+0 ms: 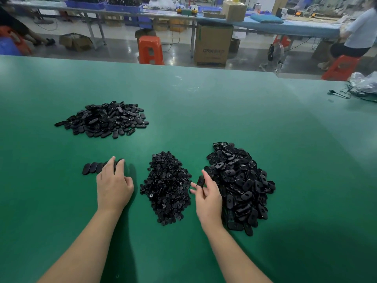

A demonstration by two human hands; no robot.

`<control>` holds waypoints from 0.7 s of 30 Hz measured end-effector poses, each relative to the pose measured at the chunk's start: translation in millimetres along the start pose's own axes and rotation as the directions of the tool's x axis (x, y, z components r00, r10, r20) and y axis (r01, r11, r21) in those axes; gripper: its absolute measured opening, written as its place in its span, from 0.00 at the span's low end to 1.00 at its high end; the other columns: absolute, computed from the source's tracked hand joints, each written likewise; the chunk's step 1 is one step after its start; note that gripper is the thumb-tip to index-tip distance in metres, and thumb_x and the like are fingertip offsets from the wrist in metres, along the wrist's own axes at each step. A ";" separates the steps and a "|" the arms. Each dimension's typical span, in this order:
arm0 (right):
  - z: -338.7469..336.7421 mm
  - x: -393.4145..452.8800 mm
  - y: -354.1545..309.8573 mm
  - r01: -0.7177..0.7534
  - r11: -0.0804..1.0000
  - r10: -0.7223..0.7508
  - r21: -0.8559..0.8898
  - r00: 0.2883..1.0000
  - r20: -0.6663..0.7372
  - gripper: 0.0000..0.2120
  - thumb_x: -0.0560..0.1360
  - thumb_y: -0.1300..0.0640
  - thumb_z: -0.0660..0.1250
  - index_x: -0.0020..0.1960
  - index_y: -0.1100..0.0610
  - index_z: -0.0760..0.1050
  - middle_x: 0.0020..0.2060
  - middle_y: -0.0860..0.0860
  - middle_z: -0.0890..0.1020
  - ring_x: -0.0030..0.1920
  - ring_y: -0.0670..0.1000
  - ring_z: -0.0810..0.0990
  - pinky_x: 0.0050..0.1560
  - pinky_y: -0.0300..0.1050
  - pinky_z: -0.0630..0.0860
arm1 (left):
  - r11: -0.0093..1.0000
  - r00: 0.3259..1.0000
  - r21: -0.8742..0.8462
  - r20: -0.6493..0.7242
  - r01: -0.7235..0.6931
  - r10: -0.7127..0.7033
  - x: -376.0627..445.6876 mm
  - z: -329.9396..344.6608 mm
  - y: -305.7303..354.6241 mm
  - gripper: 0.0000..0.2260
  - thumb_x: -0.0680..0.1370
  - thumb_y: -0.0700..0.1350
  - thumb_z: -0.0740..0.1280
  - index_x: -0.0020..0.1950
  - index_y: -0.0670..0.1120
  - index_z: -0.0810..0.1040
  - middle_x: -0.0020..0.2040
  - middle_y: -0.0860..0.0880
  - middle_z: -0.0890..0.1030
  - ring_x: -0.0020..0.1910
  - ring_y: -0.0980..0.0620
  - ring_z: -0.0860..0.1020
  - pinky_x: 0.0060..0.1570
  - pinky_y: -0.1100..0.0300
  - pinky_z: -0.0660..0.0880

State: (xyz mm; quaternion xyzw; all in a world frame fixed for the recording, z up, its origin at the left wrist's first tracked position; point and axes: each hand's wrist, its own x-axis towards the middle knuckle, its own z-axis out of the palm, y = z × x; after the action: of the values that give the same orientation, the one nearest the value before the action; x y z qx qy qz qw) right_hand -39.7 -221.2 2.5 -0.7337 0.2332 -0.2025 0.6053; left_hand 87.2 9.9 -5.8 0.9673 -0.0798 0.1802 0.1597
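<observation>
Pinching oval cap point(200, 181) w/ R hand point(208, 198), L hand point(114, 186) fingers straight on row point(92, 168).

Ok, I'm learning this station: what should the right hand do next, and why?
Probably carry the black oval piece across to the row of ovals and add it there. The right hand pinches that one piece beside the big oval pile, while the left hand rests on like pieces laid side by side.

Small-parts pile point(166, 187) between row point(92, 168) and shell pile point(239, 186).
</observation>
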 end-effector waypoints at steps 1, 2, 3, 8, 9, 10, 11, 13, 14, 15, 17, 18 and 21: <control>0.3 0.2 -0.2 0.003 1.000 -0.003 -0.001 1.000 -0.010 0.23 0.83 0.68 0.59 0.75 0.53 0.70 0.57 0.45 0.75 0.52 0.38 0.84 0.52 0.31 0.79 | 1.000 1.000 0.003 -0.001 -0.005 0.005 -0.4 0.3 -0.3 0.24 0.71 0.34 0.70 0.68 0.35 0.76 0.68 0.33 0.73 0.67 0.34 0.72 0.63 0.37 0.70; 0.4 0.0 -0.6 -0.001 1.000 0.001 0.006 1.000 -0.018 0.22 0.83 0.68 0.59 0.74 0.54 0.70 0.58 0.44 0.74 0.52 0.38 0.84 0.51 0.30 0.79 | 1.000 1.000 0.003 -0.002 -0.012 0.012 -0.6 0.5 -0.5 0.24 0.71 0.34 0.70 0.68 0.35 0.76 0.68 0.33 0.73 0.66 0.34 0.72 0.63 0.37 0.71; 0.6 0.0 -1.0 -0.009 1.000 0.010 0.016 1.000 -0.026 0.21 0.83 0.67 0.59 0.73 0.53 0.71 0.58 0.44 0.74 0.52 0.39 0.84 0.50 0.31 0.79 | 1.000 1.000 0.002 -0.006 -0.019 0.019 -0.5 0.8 -0.7 0.24 0.71 0.34 0.71 0.67 0.35 0.76 0.68 0.33 0.73 0.66 0.34 0.73 0.62 0.37 0.71; -0.3 0.1 -0.6 -0.047 0.995 0.050 0.090 0.998 -0.037 0.12 0.83 0.65 0.61 0.55 0.48 0.72 0.52 0.56 0.81 0.48 0.44 0.87 0.47 0.38 0.82 | 0.999 0.999 0.000 -0.007 -0.036 0.036 0.4 3.6 -2.8 0.23 0.70 0.33 0.71 0.66 0.35 0.77 0.67 0.33 0.74 0.65 0.35 0.74 0.61 0.37 0.71; -0.1 -0.4 -0.7 -0.042 0.995 0.046 0.094 0.998 -0.036 0.12 0.83 0.64 0.60 0.55 0.47 0.72 0.51 0.56 0.82 0.47 0.45 0.87 0.47 0.38 0.82 | 0.999 0.999 -0.002 -0.008 -0.035 0.035 0.1 4.3 -3.3 0.24 0.70 0.33 0.71 0.67 0.35 0.77 0.67 0.33 0.74 0.65 0.35 0.73 0.61 0.38 0.71; 0.3 -1.0 -0.9 -0.036 0.995 0.040 0.097 0.999 -0.034 0.13 0.83 0.64 0.60 0.55 0.45 0.73 0.50 0.55 0.82 0.47 0.45 0.87 0.47 0.38 0.82 | 0.999 0.999 -0.005 -0.010 -0.034 0.034 -0.2 4.7 -3.5 0.24 0.71 0.33 0.71 0.67 0.35 0.76 0.67 0.33 0.74 0.66 0.35 0.73 0.61 0.38 0.71; 1.1 -1.7 -1.0 -0.030 0.995 0.033 0.099 0.999 -0.034 0.15 0.83 0.64 0.61 0.57 0.44 0.73 0.49 0.54 0.82 0.46 0.45 0.87 0.48 0.37 0.81 | 0.999 0.999 -0.010 -0.018 -0.033 0.033 -0.4 4.8 -3.8 0.24 0.71 0.33 0.71 0.67 0.35 0.76 0.67 0.33 0.74 0.66 0.35 0.73 0.61 0.38 0.71; 2.1 -2.7 0.4 -0.008 0.997 0.011 0.083 0.999 -0.033 0.17 0.83 0.63 0.62 0.62 0.43 0.75 0.50 0.49 0.82 0.47 0.46 0.86 0.50 0.35 0.80 | 0.999 0.999 -0.018 -0.038 -0.037 0.036 -0.4 4.7 -4.4 0.24 0.71 0.33 0.70 0.67 0.36 0.76 0.67 0.33 0.74 0.66 0.35 0.73 0.61 0.38 0.71; 1.6 -3.7 1.3 0.003 0.998 -0.001 0.063 1.000 -0.029 0.17 0.82 0.63 0.63 0.62 0.42 0.76 0.51 0.47 0.83 0.49 0.45 0.85 0.52 0.35 0.79 | 0.999 0.998 -0.020 -0.045 -0.039 0.038 -0.9 4.9 -4.4 0.24 0.71 0.33 0.70 0.67 0.36 0.76 0.67 0.34 0.74 0.65 0.35 0.73 0.61 0.38 0.71; 1.1 -4.7 1.9 0.017 0.999 -0.016 0.041 1.000 -0.026 0.17 0.82 0.62 0.65 0.60 0.40 0.78 0.52 0.44 0.83 0.51 0.44 0.84 0.54 0.36 0.78 | 0.999 0.998 -0.023 -0.052 -0.039 0.038 -1.5 4.7 -4.2 0.24 0.71 0.33 0.70 0.67 0.36 0.76 0.67 0.34 0.74 0.65 0.35 0.74 0.61 0.38 0.71; 0.3 -6.6 3.8 0.034 0.999 -0.034 0.000 0.999 -0.032 0.14 0.80 0.61 0.69 0.56 0.42 0.82 0.50 0.42 0.84 0.51 0.42 0.83 0.54 0.38 0.79 | 0.999 0.996 -0.038 -0.080 -0.035 0.032 -2.6 3.1 -3.6 0.24 0.71 0.33 0.70 0.67 0.36 0.77 0.67 0.35 0.74 0.64 0.36 0.74 0.61 0.39 0.71; 0.7 -6.9 4.4 0.034 0.999 -0.035 -0.020 0.998 -0.044 0.11 0.79 0.60 0.70 0.54 0.45 0.83 0.48 0.42 0.84 0.50 0.42 0.82 0.52 0.39 0.80 | 0.998 0.995 -0.048 -0.100 -0.034 0.029 -2.4 1.7 -3.8 0.23 0.71 0.32 0.70 0.66 0.37 0.77 0.66 0.35 0.75 0.64 0.37 0.75 0.60 0.39 0.70; 0.0 -6.6 4.9 0.027 0.999 -0.029 -0.027 0.997 -0.069 0.06 0.78 0.59 0.72 0.48 0.48 0.80 0.42 0.45 0.83 0.44 0.45 0.82 0.46 0.42 0.80 | 0.996 0.984 -0.069 -0.173 -0.056 0.044 -7.0 -3.3 -1.5 0.20 0.71 0.33 0.71 0.64 0.39 0.79 0.63 0.39 0.77 0.61 0.39 0.76 0.57 0.43 0.69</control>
State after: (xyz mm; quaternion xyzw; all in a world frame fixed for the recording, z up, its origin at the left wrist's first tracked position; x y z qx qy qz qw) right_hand -45.5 -218.1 -2.4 -0.7372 0.2465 -0.2333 0.5842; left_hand 80.0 13.1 -6.0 0.9394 -0.0966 0.2636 0.1967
